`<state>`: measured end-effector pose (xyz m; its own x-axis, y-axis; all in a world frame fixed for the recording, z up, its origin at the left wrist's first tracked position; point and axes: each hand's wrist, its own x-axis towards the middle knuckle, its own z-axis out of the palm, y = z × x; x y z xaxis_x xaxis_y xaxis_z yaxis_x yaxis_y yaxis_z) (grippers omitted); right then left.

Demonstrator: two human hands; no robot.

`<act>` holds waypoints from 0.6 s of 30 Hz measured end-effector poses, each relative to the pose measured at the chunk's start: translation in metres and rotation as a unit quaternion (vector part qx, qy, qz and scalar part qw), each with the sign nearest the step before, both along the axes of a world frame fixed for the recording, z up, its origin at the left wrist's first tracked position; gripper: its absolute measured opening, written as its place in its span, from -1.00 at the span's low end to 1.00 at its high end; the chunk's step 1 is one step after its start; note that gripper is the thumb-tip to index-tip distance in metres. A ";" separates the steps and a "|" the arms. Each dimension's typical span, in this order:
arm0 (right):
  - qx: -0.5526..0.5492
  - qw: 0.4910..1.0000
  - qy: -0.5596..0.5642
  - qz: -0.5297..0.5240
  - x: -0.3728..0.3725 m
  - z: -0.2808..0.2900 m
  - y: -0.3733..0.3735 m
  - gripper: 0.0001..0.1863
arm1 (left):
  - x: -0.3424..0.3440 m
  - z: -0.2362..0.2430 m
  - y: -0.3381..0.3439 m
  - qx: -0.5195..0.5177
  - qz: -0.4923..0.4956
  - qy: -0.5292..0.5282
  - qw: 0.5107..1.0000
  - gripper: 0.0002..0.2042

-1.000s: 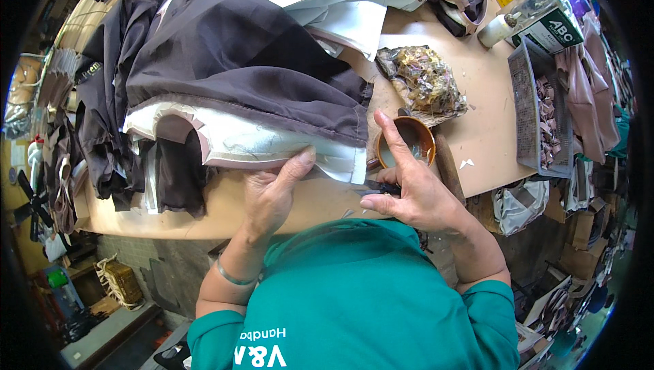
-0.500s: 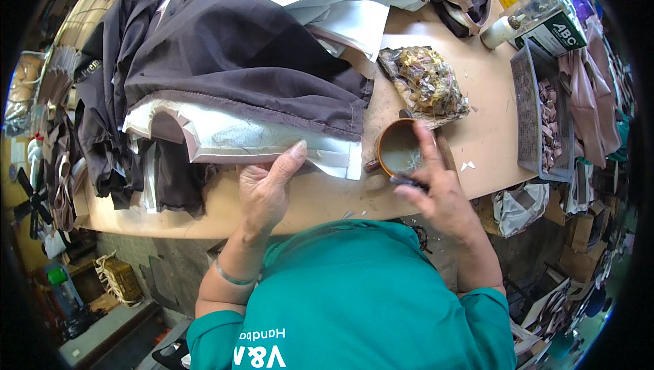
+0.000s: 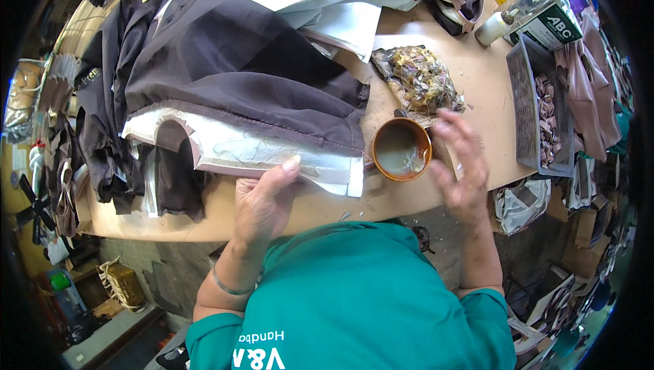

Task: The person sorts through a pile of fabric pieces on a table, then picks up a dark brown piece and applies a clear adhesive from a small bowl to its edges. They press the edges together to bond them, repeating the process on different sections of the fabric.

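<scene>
My left hand (image 3: pixel 264 199) pinches the front edge of a dark brown fabric piece (image 3: pixel 259 77), thumb on top and fingers underneath. Along that edge runs a white backing strip (image 3: pixel 252 152) with a curved cutout toward its left end. My right hand (image 3: pixel 464 165), slightly blurred, is raised just right of a brown cup (image 3: pixel 402 150), fingers apart and nothing visible in them. Cloudy liquid with pale scraps or bristles near its right side shows inside the cup. Behind the cup sits a crusted heap of scraps (image 3: pixel 419 80) in yellowish and grey tones.
White sheets (image 3: pixel 340 22) lie at the back of the table (image 3: pixel 477 108). On the right stand a grey mesh basket (image 3: pixel 524 97) of small pinkish pieces, a white bottle (image 3: pixel 494 27) and a dark green box (image 3: pixel 548 28). More dark fabric (image 3: pixel 102 131) hangs at the left.
My right hand has moved right from over the cup to beside it, uncovering the cup's opening. My left hand keeps its hold on the fabric edge, whose right end sits slightly lower.
</scene>
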<state>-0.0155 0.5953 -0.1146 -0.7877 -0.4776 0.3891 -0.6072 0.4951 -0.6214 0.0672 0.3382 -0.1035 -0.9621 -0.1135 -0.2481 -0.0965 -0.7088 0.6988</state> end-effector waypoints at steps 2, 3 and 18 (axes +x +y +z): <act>-0.166 0.968 -0.123 0.142 0.010 0.009 -0.030 -0.50 | 0.002 0.001 -0.001 0.007 -0.002 0.008 1.000 -0.85; -0.218 0.942 -0.156 0.202 0.012 0.009 -0.041 -0.50 | 0.002 0.002 -0.001 0.007 -0.005 0.008 1.000 -0.84; -0.033 0.982 0.064 0.176 0.022 -0.004 -0.067 -0.35 | -0.003 0.012 -0.005 0.090 -0.062 -0.023 0.994 -0.72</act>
<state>0.0069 0.5287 -0.1185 -0.5210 -0.6815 0.5140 -0.8089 0.2021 -0.5521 0.0643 0.3333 -0.0915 -0.9530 0.0550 -0.2978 -0.2198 -0.8021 0.5552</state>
